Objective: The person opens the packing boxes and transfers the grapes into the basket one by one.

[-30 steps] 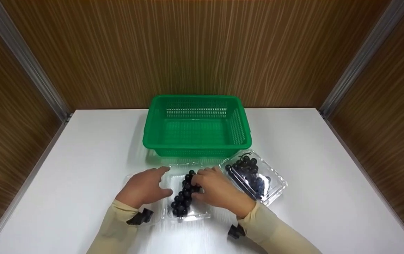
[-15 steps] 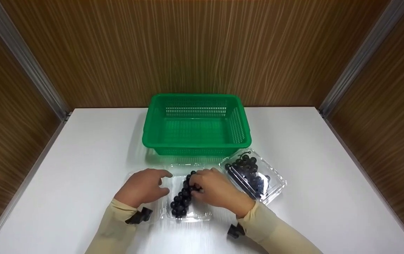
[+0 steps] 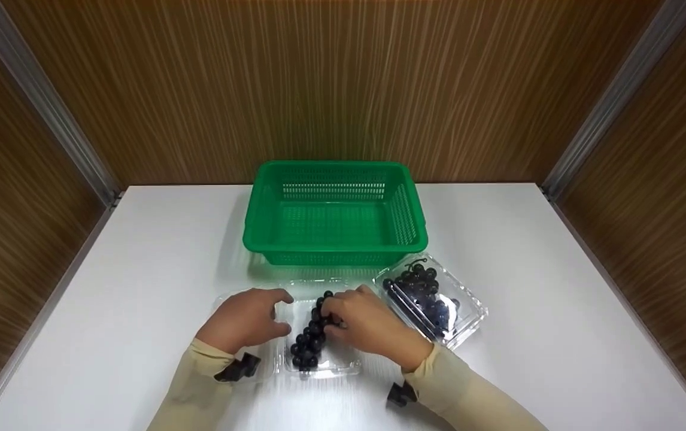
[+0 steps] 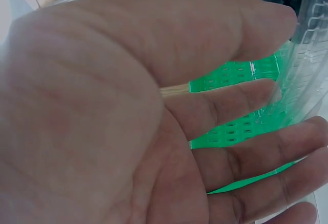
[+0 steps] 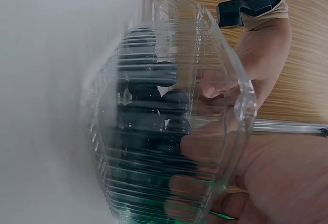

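A bunch of dark grapes (image 3: 306,348) lies slantwise in an open clear plastic clamshell box (image 3: 343,368) in front of the basket. My right hand (image 3: 370,320) reaches over the box's right side, its fingers and thumb bent onto the upper part of the bunch and hiding some grapes. Through the ribbed wall in the right wrist view, fingertips (image 5: 187,185) show against the grapes (image 5: 154,106). My left hand (image 3: 244,320) hovers at the box's left side over the folded-out lid (image 3: 266,372). Its fingers look extended in the left wrist view, holding nothing.
Behind the box stands a green perforated basket (image 3: 334,248) with nothing in it. A second clear box (image 3: 469,308), closed over more dark grapes, lies angled at the right against the basket's corner. Wood-grain panels enclose the white table (image 3: 157,251) at the back and sides.
Very little differs. The right fingers have shifted slightly on the bunch, and the open box has edged a few pixels. The basket and closed box are where they were.
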A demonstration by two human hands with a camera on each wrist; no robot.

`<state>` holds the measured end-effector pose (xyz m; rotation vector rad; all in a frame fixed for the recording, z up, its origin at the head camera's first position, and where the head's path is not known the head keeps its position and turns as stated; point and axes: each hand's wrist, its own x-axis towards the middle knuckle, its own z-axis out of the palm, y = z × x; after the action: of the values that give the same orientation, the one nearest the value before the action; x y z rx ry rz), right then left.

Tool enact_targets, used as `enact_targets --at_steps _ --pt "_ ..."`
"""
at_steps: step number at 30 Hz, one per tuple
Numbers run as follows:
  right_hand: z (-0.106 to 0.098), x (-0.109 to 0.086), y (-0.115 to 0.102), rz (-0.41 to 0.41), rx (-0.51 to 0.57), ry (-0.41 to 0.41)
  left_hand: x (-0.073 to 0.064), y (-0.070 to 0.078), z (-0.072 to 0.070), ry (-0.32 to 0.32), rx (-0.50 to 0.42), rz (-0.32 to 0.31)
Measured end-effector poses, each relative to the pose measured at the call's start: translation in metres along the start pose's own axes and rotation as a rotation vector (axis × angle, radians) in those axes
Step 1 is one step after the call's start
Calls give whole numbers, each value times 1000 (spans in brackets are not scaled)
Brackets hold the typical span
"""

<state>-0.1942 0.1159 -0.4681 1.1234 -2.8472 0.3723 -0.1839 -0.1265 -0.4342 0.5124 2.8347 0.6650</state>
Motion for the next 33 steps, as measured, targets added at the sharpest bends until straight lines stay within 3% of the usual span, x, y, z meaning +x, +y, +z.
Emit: enact_targets --at_steps 12,21,33 --pt "2 0 3 4 -2 56 0 0 1 3 -2 -23" --pt "2 0 4 2 26 113 1 -1 2 12 14 -3" --pt "1 0 6 24 86 106 1 -1 3 14 3 -7"
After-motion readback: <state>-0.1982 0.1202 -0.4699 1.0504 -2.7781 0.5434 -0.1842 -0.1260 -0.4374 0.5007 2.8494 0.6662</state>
